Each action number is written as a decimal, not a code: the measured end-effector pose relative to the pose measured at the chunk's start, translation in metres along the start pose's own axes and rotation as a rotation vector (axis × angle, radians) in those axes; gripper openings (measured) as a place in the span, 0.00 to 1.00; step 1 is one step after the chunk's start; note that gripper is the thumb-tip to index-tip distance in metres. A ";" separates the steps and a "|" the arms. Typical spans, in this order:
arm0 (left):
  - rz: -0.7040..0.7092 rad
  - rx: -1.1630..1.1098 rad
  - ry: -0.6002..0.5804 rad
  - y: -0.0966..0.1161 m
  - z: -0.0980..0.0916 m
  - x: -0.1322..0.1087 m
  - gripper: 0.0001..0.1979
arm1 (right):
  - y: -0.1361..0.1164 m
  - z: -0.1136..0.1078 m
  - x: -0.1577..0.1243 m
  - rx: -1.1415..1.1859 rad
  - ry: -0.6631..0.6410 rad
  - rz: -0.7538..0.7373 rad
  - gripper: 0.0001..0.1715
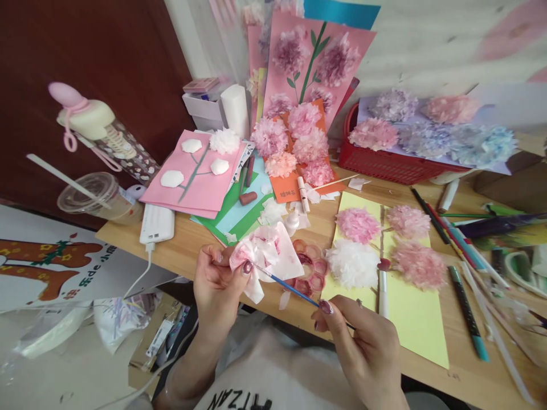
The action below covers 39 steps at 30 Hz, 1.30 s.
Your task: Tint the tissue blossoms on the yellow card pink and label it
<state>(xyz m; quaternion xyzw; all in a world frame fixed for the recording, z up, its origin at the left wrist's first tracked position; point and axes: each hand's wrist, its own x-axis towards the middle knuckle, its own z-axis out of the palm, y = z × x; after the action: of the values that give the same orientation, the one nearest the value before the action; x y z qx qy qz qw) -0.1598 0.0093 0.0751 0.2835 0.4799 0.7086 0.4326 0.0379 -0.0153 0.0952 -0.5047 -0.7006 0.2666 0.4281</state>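
Note:
My left hand (220, 279) pinches a white tissue (267, 253) stained pink, with the thumb on its near side. Between the fingers of my right hand (356, 341) is a thin blue paintbrush (294, 290), its tip at the tissue by my left thumb. Just behind lies a flower-shaped palette (314, 267) with reddish paint in its wells, partly hidden by the tissue. To the right of it, a yellow sheet (410, 330) bears fluffy pink paper flowers (358, 224) and a white one (354, 263). A white-handled brush (382, 285) with a dark red head rests on that sheet.
At the left stand a lidded cup with a straw (96, 196), a bottle (106, 134) and a white power bank (157, 221). Pink paper with white petals (192, 176) lies behind my left hand. A red basket (405, 165) is at the back right; pens (468, 313) lie at the right.

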 end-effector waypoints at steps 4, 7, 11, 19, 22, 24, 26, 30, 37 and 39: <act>0.005 0.006 -0.015 0.000 0.001 0.000 0.22 | 0.004 0.003 -0.001 0.022 0.032 -0.009 0.10; 0.005 0.009 -0.021 -0.001 0.001 0.001 0.21 | 0.007 0.004 -0.001 0.047 0.104 -0.035 0.06; 0.015 0.006 -0.029 -0.004 0.000 0.001 0.22 | 0.005 0.001 -0.001 0.019 0.106 -0.024 0.06; 0.015 -0.007 -0.024 -0.006 -0.001 0.002 0.25 | 0.007 0.003 -0.002 0.037 0.130 0.008 0.02; 0.006 -0.009 -0.016 -0.006 0.000 0.002 0.25 | 0.006 0.002 -0.002 0.027 0.089 0.018 0.12; -0.001 -0.011 -0.012 -0.005 0.001 0.002 0.25 | 0.005 0.002 -0.002 0.030 0.049 0.035 0.18; -0.009 -0.016 -0.006 -0.005 0.001 0.001 0.26 | 0.005 0.002 -0.002 0.042 0.071 0.050 0.13; -0.022 -0.042 0.015 -0.004 0.003 0.002 0.26 | 0.008 0.005 -0.004 0.059 0.140 0.077 0.02; -0.141 -0.113 0.015 -0.003 0.003 0.007 0.24 | 0.004 0.002 -0.005 0.043 0.112 0.070 0.08; -0.203 -0.127 -0.011 -0.003 0.001 0.007 0.23 | 0.002 0.001 -0.004 0.028 0.110 0.087 0.10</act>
<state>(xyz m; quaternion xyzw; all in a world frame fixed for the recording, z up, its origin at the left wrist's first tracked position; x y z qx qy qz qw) -0.1611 0.0164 0.0722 0.2093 0.4577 0.6886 0.5221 0.0390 -0.0184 0.0917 -0.5427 -0.6496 0.2668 0.4609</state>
